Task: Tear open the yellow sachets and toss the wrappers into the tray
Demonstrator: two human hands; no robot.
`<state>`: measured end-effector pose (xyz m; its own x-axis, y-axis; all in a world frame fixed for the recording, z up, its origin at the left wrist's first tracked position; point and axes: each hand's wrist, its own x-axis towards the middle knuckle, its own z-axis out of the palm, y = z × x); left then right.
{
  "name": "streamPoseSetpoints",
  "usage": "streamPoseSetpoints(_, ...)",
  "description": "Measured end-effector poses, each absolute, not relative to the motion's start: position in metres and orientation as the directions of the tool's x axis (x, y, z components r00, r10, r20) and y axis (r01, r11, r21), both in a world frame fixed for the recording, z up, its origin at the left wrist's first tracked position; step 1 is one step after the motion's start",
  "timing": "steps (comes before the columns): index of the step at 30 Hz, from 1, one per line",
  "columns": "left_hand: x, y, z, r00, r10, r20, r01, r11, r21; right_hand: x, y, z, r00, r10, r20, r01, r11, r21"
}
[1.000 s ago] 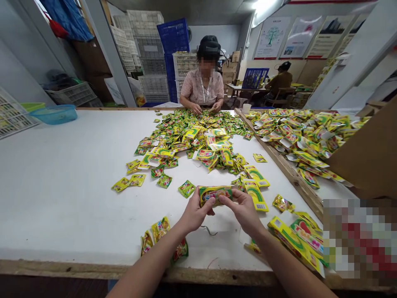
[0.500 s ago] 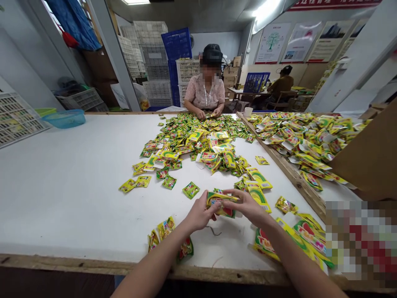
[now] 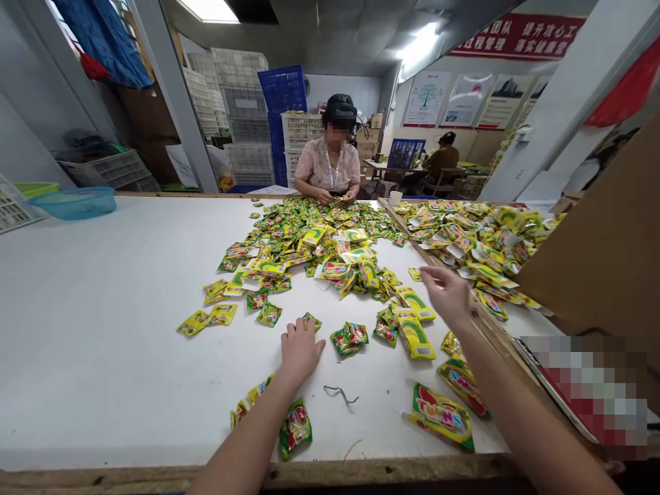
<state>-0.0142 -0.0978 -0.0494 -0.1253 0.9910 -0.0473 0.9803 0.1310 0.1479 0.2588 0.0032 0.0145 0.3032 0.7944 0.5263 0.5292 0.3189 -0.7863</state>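
My left hand (image 3: pixel 299 349) lies flat on the white table (image 3: pixel 113 323), fingers apart, its fingertips at a small green-yellow packet (image 3: pixel 311 320). A little right of it lies a small bundle of packets (image 3: pixel 350 337), free of both hands. My right hand (image 3: pixel 446 292) hovers open and empty above the table's right side, near long yellow packs (image 3: pixel 412 333) and the wooden divider (image 3: pixel 498 333). A big heap of green-yellow packets (image 3: pixel 320 244) covers the table's middle. Loose packets (image 3: pixel 295 426) lie beside my left forearm, and a larger pack (image 3: pixel 442 414) lies under my right forearm.
A person (image 3: pixel 330 161) across the table handles packets at the heap's far edge. A second heap (image 3: pixel 474 234) lies beyond the divider. A cardboard box (image 3: pixel 603 254) stands at right, a blue basin (image 3: pixel 77 203) at far left, stacked crates (image 3: pixel 258 117) behind. Another person (image 3: pixel 442 158) sits further back.
The bundle that both hands held now lies on the table. My right hand has swung up and to the right, empty. My left hand has dropped flat onto the table.
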Motion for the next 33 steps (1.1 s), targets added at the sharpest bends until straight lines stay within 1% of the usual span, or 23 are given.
streamPoseSetpoints(1,-0.014,-0.096,-0.051,-0.122,0.991,-0.054,0.982,0.128,0.141,0.249,0.004,0.008,0.246,0.808,0.536,0.563,0.331,-0.757)
streamPoseSetpoints(3,-0.018,-0.093,-0.052,-0.119,0.991,-0.063,0.981,0.127,0.144,0.235,0.013,0.001,0.164,0.852,0.498,0.676,0.270,-0.686)
streamPoseSetpoints(6,-0.025,-0.088,-0.051,-0.085,0.994,-0.069,0.980,0.096,0.176,0.224,0.037,-0.001,0.079,0.951,0.298,0.824,0.106,-0.556)
streamPoseSetpoints(8,-0.028,-0.086,-0.052,-0.055,0.997,-0.062,0.979,0.066,0.194,0.220,0.051,-0.007,0.066,0.982,0.176,0.868,0.031,-0.495)
streamPoseSetpoints(10,-0.029,-0.085,-0.052,-0.049,0.997,-0.055,0.977,0.059,0.205,0.216,0.058,-0.019,0.070,0.993,0.093,0.894,-0.021,-0.449)
streamPoseSetpoints(12,-0.029,-0.084,-0.053,-0.062,0.997,-0.047,0.972,0.071,0.225,0.210,0.058,-0.032,0.049,0.998,0.037,0.916,-0.030,-0.401)
streamPoseSetpoints(15,-0.030,-0.082,-0.055,-0.076,0.997,-0.029,0.957,0.081,0.277,0.201,0.049,-0.042,-0.059,0.998,0.011,0.918,0.059,-0.392)
streamPoseSetpoints(17,-0.032,-0.080,-0.056,-0.073,0.997,-0.011,0.941,0.073,0.331,0.197,0.043,-0.039,-0.135,0.991,0.004,0.892,0.123,-0.435)
streamPoseSetpoints(19,-0.034,-0.079,-0.056,-0.057,0.998,0.017,0.913,0.046,0.405,0.195,0.036,-0.031,-0.178,0.984,0.006,0.845,0.156,-0.511)
streamPoseSetpoints(21,-0.034,-0.079,-0.052,-0.049,0.997,0.058,0.874,0.015,0.486,0.192,0.026,-0.021,-0.198,0.980,0.022,0.775,0.170,-0.609)
streamPoseSetpoints(22,-0.033,-0.081,-0.050,-0.063,0.995,0.072,0.819,0.010,0.574,0.190,0.019,-0.017,-0.204,0.978,0.028,0.732,0.172,-0.660)
streamPoseSetpoints(23,-0.031,-0.083,-0.047,-0.084,0.994,0.074,0.718,0.009,0.696,0.188,0.010,-0.015,-0.215,0.976,0.032,0.693,0.175,-0.700)
streamPoseSetpoints(24,-0.028,-0.086,-0.044,-0.100,0.993,0.062,0.562,0.005,0.827,0.184,0.000,-0.014,-0.229,0.973,0.027,0.639,0.171,-0.750)
streamPoseSetpoints(25,-0.024,-0.090,-0.040,-0.104,0.994,0.041,0.363,-0.001,0.932,0.179,-0.011,-0.015,-0.245,0.969,0.013,0.553,0.151,-0.819)
streamPoseSetpoints(26,-0.020,-0.093,-0.037,-0.090,0.996,0.018,0.153,-0.004,0.988,0.173,-0.023,-0.016,-0.260,0.966,-0.008,0.431,0.109,-0.896)
streamPoseSetpoints(27,-0.015,-0.097,-0.034,-0.065,0.998,0.002,-0.019,-0.003,1.000,0.167,-0.034,-0.019,-0.271,0.962,-0.033,0.278,0.046,-0.959)
streamPoseSetpoints(28,-0.011,-0.100,-0.032,-0.036,0.999,-0.004,-0.121,0.000,0.993,0.160,-0.046,-0.021,-0.280,0.958,-0.064,0.108,-0.035,-0.994)
streamPoseSetpoints(29,-0.007,-0.103,-0.030,-0.015,1.000,-0.007,-0.174,0.004,0.985,0.153,-0.056,-0.023,-0.291,0.951,-0.100,-0.054,-0.121,-0.991)
streamPoseSetpoints(30,-0.003,-0.106,-0.030,-0.006,1.000,-0.010,-0.193,0.009,0.981,0.147,-0.065,-0.025,-0.304,0.943,-0.137,-0.180,-0.198,-0.964)
streamPoseSetpoints(31,-0.001,-0.108,-0.030,-0.007,1.000,-0.012,-0.190,0.011,0.982,0.142,-0.073,-0.026,-0.320,0.933,-0.167,-0.256,-0.255,-0.933)
streamPoseSetpoints(33,0.003,-0.111,-0.033,-0.030,1.000,-0.009,-0.142,0.005,0.990,0.137,-0.083,-0.027,-0.358,0.912,-0.198,-0.329,-0.322,-0.888)
